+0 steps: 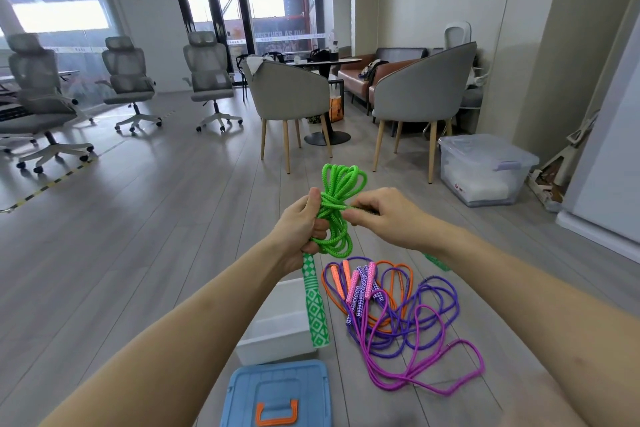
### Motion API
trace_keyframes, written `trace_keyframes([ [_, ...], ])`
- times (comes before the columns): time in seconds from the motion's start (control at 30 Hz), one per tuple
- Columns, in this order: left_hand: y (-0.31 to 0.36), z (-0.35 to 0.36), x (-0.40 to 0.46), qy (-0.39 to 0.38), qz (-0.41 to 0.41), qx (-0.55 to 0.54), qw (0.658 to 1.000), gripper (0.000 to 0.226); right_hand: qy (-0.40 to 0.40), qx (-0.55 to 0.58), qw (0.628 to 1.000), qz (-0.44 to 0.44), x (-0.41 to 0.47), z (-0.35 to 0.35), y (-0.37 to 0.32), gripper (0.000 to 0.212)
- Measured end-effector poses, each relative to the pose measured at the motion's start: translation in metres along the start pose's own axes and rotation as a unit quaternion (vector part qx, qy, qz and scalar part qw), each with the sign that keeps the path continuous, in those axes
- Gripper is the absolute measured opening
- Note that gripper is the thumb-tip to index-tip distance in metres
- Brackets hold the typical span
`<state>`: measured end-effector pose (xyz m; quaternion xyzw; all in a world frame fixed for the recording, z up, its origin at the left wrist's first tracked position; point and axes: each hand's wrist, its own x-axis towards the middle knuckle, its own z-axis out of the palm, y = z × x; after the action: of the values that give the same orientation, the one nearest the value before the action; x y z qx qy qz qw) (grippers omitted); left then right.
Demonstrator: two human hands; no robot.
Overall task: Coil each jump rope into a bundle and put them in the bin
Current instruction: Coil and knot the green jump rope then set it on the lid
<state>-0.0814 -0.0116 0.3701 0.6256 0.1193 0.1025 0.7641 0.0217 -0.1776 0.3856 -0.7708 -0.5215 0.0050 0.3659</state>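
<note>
bright daylight from far windows (62,15) | window glare | wide-angle edge distortion

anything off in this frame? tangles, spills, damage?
Only the floor pile: the orange, purple and magenta ropes lie loosely tangled, loops overlapping. The green rope is coiled between both hands, and the white bin sits upright. No damage visible.

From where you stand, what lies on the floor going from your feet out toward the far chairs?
Blue lid → white bin → loose ropes → green rope held up in both hands → clear storage box.
</note>
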Motion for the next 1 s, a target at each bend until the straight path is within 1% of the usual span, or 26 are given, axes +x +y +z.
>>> trace_keyframes([
  [0.1,0.006,0.004,-0.005,-0.044,-0.002,-0.012,0.999,0.055,-0.016,0.037,0.999,0.033,-0.005,0.003,0.011,0.019],
  [0.2,0.012,0.005,-0.007,-0.057,0.002,-0.025,0.998,0.049,-0.001,0.102,0.993,0.051,-0.005,0.004,0.02,0.009],
  [0.27,0.013,0.003,-0.009,-0.048,0.002,-0.033,0.998,0.048,0.001,0.123,0.99,0.063,-0.003,0.005,0.027,0.011],
  [0.3,0.013,0.004,-0.01,-0.044,0.001,-0.04,0.998,0.047,-0.011,0.129,0.989,0.065,-0.002,0.006,0.029,0.012],
  [0.37,0.014,0.006,-0.01,-0.035,0.0,-0.059,0.998,0.044,-0.05,0.122,0.989,0.075,-0.003,0.014,0.032,0.02],
  [0.43,0.019,0.008,-0.011,-0.021,0.0,-0.094,0.995,0.042,-0.089,0.114,0.984,0.104,-0.006,0.023,0.035,0.029],
  [0.5,0.025,0.006,-0.011,-0.01,0.003,-0.125,0.992,0.048,-0.107,0.106,0.979,0.139,-0.01,0.03,0.042,0.022],
  [0.57,0.029,0.001,-0.013,-0.002,0.007,-0.143,0.99,0.057,-0.097,0.082,0.978,0.165,-0.013,0.035,0.052,0.01],
  [0.6,0.03,-0.001,-0.013,-0.002,0.008,-0.149,0.989,0.058,-0.089,0.07,0.978,0.177,-0.013,0.036,0.054,0.01],
  [0.67,0.03,-0.003,-0.014,-0.005,0.007,-0.158,0.987,0.053,-0.062,0.057,0.976,0.202,-0.011,0.037,0.054,0.024],
  [0.73,0.029,-0.002,-0.014,-0.009,0.007,-0.16,0.987,0.044,-0.025,0.064,0.971,0.231,-0.009,0.037,0.046,0.029],
  [0.77,0.028,-0.001,-0.014,-0.011,0.007,-0.16,0.987,0.041,-0.013,0.087,0.964,0.252,-0.006,0.038,0.04,0.029],
  [0.8,0.027,0.0,-0.013,-0.011,0.005,-0.159,0.987,0.04,0.0,0.132,0.951,0.281,-0.003,0.039,0.034,0.027],
  [0.87,0.024,0.003,-0.011,-0.008,0.007,-0.159,0.987,0.039,0.027,0.246,0.912,0.326,0.005,0.042,0.025,0.039],
  [0.9,0.023,0.004,-0.01,-0.005,0.009,-0.161,0.987,0.041,0.041,0.286,0.9,0.326,0.01,0.044,0.022,0.044],
  [0.97,0.022,0.006,-0.008,0.001,0.015,-0.171,0.985,0.041,0.065,0.339,0.886,0.31,0.017,0.046,0.015,0.04],
  [1.0,0.021,0.006,-0.006,0.005,0.02,-0.181,0.983,0.04,0.076,0.378,0.871,0.306,0.019,0.046,0.011,0.038],
])
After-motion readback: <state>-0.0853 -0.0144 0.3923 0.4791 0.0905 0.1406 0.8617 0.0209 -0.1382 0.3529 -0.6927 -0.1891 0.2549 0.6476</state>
